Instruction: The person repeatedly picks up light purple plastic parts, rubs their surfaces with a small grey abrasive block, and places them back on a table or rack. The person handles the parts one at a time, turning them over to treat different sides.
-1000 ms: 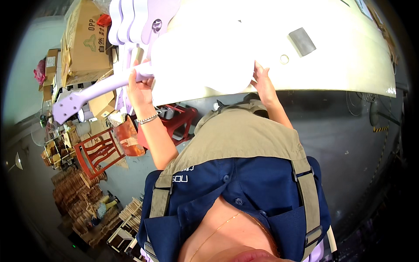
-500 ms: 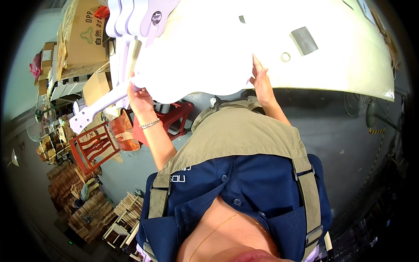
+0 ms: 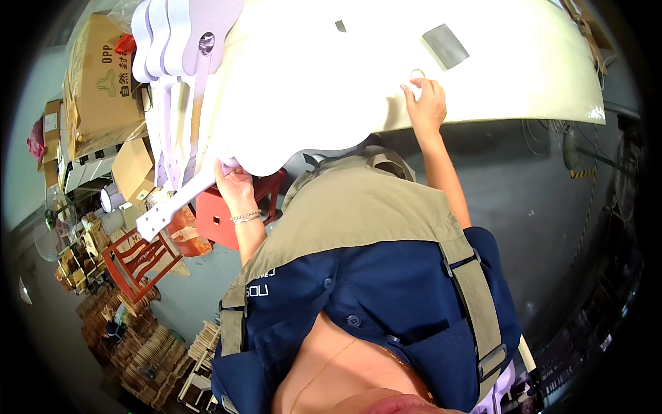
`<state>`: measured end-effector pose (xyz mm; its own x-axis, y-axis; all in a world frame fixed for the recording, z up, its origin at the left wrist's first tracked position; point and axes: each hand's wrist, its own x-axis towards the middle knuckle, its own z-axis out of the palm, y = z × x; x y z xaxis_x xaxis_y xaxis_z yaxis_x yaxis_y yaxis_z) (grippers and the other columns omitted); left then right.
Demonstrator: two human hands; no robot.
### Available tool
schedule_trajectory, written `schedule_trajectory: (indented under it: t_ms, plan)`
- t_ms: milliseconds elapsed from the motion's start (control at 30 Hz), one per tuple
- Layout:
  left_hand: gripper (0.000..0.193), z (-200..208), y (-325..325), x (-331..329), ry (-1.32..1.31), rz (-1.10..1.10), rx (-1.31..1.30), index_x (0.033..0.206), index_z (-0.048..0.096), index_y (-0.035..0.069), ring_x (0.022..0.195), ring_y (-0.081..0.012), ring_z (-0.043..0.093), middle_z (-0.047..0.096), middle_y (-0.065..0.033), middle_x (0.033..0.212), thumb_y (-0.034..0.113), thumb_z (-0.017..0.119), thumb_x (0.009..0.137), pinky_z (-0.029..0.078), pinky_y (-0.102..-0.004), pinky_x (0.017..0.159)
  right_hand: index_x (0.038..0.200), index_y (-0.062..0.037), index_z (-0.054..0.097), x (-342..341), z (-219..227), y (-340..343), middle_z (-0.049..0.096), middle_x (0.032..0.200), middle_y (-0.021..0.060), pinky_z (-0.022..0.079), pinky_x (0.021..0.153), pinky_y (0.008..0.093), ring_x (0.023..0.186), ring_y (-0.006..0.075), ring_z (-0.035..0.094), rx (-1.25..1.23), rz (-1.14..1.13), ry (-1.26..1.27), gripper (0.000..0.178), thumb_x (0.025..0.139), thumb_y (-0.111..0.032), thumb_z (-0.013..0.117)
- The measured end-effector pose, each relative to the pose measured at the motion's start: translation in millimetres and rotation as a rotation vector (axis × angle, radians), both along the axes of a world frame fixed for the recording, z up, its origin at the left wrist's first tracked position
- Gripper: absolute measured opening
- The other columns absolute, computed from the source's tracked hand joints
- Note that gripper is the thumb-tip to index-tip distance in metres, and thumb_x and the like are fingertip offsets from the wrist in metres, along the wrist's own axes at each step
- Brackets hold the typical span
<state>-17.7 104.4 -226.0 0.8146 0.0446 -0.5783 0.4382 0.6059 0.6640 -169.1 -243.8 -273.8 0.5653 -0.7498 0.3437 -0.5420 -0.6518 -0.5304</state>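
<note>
A pale purple ukulele or small guitar [image 3: 181, 199] lies at the table's near edge, its body bleached out by glare and its headstock pointing to the lower left. My left hand [image 3: 236, 188] is closed around the neck close to the body. My right hand [image 3: 427, 105] is off the instrument, above the table, thumb and fingers apart. Just beyond its fingertips lies a small ring, perhaps a tape roll [image 3: 418, 73]; whether they touch it I cannot tell. Past the ring is a dark grey rectangular pad [image 3: 445, 46], with a small dark scrap [image 3: 340, 26] further left.
Several pale purple instruments [image 3: 207, 69] stand in a row at the table's far left. Beyond them is a large cardboard box [image 3: 103, 83]. A red stool [image 3: 215, 219] and a red wooden chair [image 3: 141, 259] stand below the left side. Stacked wooden parts [image 3: 148, 352] fill the lower left.
My right hand has left the body's right side and moved to the ring. My left hand still grips the neck, now a little lower in view. The whole view has shifted.
</note>
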Motion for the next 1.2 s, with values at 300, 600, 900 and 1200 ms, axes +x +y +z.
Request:
schedule_trajectory:
  t_ms: [300, 600, 900, 1200]
  plan:
    - [0.044, -72.6, -0.6, -7.5, 0.112, -0.109, 0.143, 0.099, 0.051, 0.000, 0.079, -0.0238, 0.059, 0.060, -0.0118, 0.085, 0.041, 0.053, 0.084, 0.051, -0.0359, 0.075, 0.076, -0.0082, 0.063, 19.7, -3.9, -26.6, 0.059, 0.084, 0.0021, 0.045, 0.056, 0.0276, 0.065, 0.0161, 0.055, 0.153, -0.040, -0.202, 0.010, 0.072, -0.017, 0.067]
    - [0.030, 26.1, -31.9, -10.9, -0.394, -0.924, 0.880, 0.075, 0.058, -0.003, 0.057, -0.0121, 0.057, 0.058, -0.0086, 0.060, 0.023, 0.050, 0.088, 0.045, -0.0209, 0.055, 0.085, 0.0009, 0.061, 33.4, 84.8, 53.1, 0.061, 0.084, 0.0080, 0.046, 0.062, 0.0217, 0.074, 0.0125, 0.058, 0.856, 0.638, -0.434, 0.009, 0.077, -0.003, 0.061]
    - [0.016, 88.3, -129.6, -22.0, -1.137, -0.758, 0.843, 0.075, 0.067, 0.007, 0.070, -0.0129, 0.047, 0.046, -0.0031, 0.082, 0.012, 0.075, 0.063, 0.041, -0.0243, 0.061, 0.083, 0.0003, 0.062, 37.9, 121.8, 67.4, 0.061, 0.081, 0.0084, 0.047, 0.059, 0.0231, 0.070, 0.0137, 0.058, 0.642, 0.853, -0.320, 0.009, 0.074, -0.002, 0.063]
    - [0.015, 82.3, -132.9, -31.5, -1.249, -0.540, 1.140, 0.067, 0.065, 0.014, 0.072, -0.0175, 0.042, 0.041, -0.0018, 0.074, 0.011, 0.074, 0.055, 0.034, -0.0288, 0.061, 0.080, -0.0061, 0.062, 43.8, 111.1, 77.2, 0.057, 0.065, 0.0017, 0.040, 0.049, 0.0250, 0.055, 0.0108, 0.048, 0.271, 0.642, -0.263, 0.011, 0.070, -0.003, 0.063]
